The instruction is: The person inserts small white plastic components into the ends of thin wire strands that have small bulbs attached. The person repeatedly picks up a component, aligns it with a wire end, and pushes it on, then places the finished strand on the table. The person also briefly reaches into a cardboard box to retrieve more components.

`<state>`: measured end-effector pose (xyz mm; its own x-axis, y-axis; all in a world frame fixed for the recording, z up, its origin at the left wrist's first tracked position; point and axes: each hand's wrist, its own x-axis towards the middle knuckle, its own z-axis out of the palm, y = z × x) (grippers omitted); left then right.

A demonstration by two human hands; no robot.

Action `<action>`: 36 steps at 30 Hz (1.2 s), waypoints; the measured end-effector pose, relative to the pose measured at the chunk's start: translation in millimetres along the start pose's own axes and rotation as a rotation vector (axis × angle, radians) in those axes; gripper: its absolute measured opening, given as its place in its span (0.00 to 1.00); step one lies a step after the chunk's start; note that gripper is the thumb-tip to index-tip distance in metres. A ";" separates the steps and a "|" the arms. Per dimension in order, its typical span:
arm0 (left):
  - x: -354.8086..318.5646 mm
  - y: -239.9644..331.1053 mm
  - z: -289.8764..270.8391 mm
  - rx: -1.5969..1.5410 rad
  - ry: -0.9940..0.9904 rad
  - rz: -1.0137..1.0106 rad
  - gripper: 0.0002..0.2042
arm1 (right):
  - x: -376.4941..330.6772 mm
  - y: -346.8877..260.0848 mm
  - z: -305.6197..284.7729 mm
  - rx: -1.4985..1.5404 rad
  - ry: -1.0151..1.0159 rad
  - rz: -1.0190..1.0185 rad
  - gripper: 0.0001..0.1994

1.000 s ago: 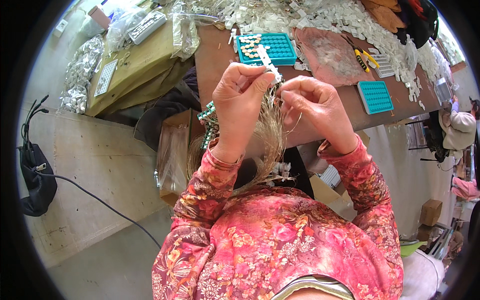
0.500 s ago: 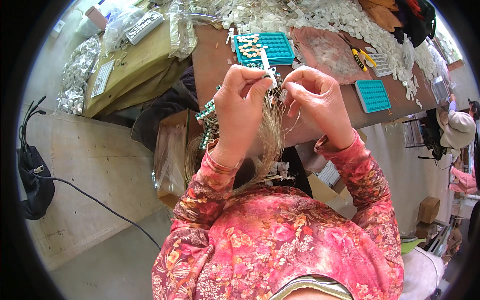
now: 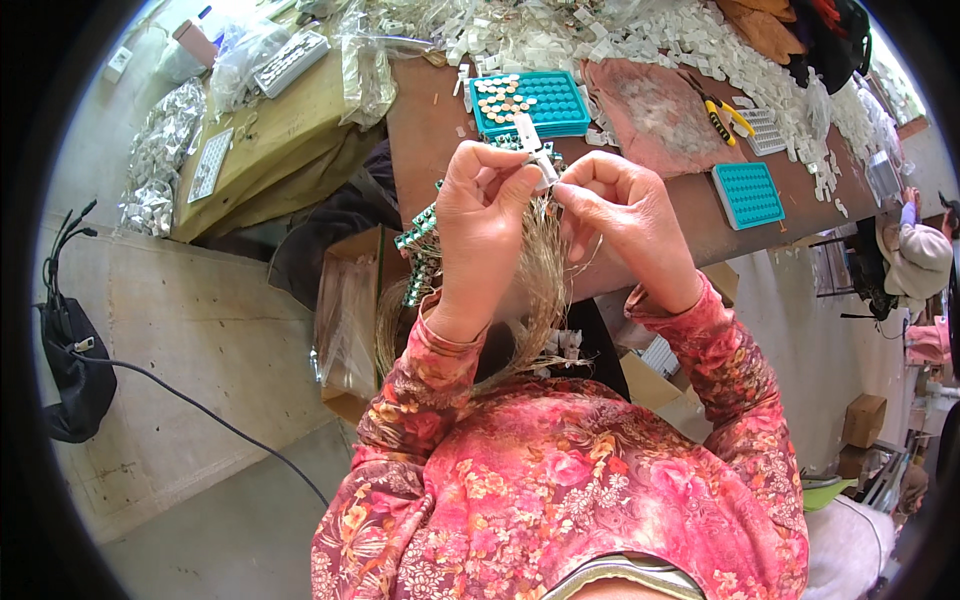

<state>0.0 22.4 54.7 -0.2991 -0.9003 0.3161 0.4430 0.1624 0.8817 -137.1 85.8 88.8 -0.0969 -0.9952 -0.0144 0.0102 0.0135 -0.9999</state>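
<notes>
Between the thumb and fingers of my left hand (image 3: 482,215) is a small white plastic housing (image 3: 532,148), its long end pointing away from me. My right hand (image 3: 622,208) is closed in a pinch right beside the housing's near end; whatever lies between those fingertips is too small to make out. Below and between both hands hangs a bundle of fine tan wires (image 3: 545,255). Small green circuit boards (image 3: 420,232) lie in a row at the table edge, left of my left wrist and partly hidden by it.
Beyond my hands stands a teal tray (image 3: 555,100) partly filled with round copper-coloured discs. A second teal tray (image 3: 748,195), yellow-handled pliers (image 3: 728,118) and a pink cloth (image 3: 650,110) lie to the right. White plastic parts (image 3: 640,40) are heaped behind. A cardboard box (image 3: 345,320) stands below left.
My right hand's fingertips have moved left, closer to the white housing. The housing has turned slightly in my left hand and shows a broader side.
</notes>
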 end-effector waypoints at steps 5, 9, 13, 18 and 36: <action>-0.5 -0.2 2.3 -0.395 0.071 -0.228 0.04 | -3.7 3.1 10.0 0.166 -0.018 0.025 0.06; 0.9 -2.0 3.0 -0.432 0.151 -0.321 0.07 | -3.2 6.6 16.6 0.208 0.050 -0.025 0.05; -1.5 -1.4 -0.5 -0.463 0.120 -0.410 0.08 | 1.4 13.8 21.0 0.171 0.077 -0.024 0.05; -2.6 -4.5 -1.4 -0.527 0.120 -0.478 0.09 | 4.1 20.8 24.4 -0.019 0.125 -0.064 0.06; 4.9 -9.2 -18.5 -0.878 0.145 -0.401 0.08 | 126.4 51.5 -29.9 -1.200 0.196 -0.398 0.07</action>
<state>10.0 9.1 41.6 -0.4837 -0.8739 -0.0485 0.8210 -0.4722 0.3209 -178.6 -36.5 35.2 -0.0321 -0.9213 0.3875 -0.9436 -0.0998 -0.3156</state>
